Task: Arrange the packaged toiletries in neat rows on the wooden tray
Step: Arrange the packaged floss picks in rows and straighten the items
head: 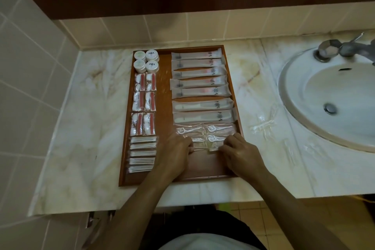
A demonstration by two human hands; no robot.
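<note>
Wooden tray [165,107] sits on the marble counter [85,128], left of the sink [328,95]. Left column, far to near: four round white jars [146,61] in a two-by-two block, six red-and-white sachets [144,103] in pairs, then a stack of cotton swab packs [142,153]. Right column: seven long frosted sachets [199,85] lying crosswise in a row, the nearest two plainly holding toothbrushes, the rest too blurred to identify. Just in front of them, clear floss pick packets [205,135] in two rows. Left hand [178,151] and right hand [240,153] both rest on the tray at the near edge of those packets, fingers curled and pinching the nearest clear packet, one hand on each end. More clear packets [263,126] lie loose on the counter between tray and sink, apart from the tray. Near strip of the tray's right side is bare wood. Faucet [345,47] at the far rim of the sink.
</note>
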